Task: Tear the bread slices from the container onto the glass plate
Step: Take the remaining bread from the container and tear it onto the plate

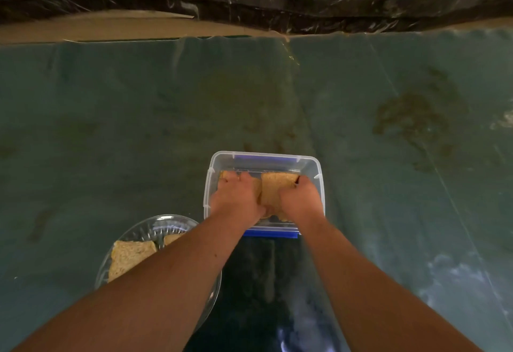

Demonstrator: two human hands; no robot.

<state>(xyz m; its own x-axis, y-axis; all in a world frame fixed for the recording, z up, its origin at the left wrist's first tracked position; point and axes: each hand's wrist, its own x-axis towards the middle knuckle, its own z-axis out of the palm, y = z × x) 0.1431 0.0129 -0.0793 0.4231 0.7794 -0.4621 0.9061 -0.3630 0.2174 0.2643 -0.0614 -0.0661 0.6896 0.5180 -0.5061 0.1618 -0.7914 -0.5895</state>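
Note:
A clear plastic container [313, 167] with blue clips stands on the green mat in front of me. Both my hands are inside it. My left hand [236, 199] grips the left side of a brown bread slice [277, 186], and my right hand [301, 199] grips its right side. A vertical gap or fold shows in the bread between the hands. A glass plate [150, 229] lies at the lower left, partly under my left forearm, with torn bread pieces [129, 257] on it.
A green mat [111, 129] covers the floor all around. A dark patch [261, 282] runs between my arms, below the container. Beyond the mat's far edge lie a strip of cardboard [97, 26] and a dark stone border with plants.

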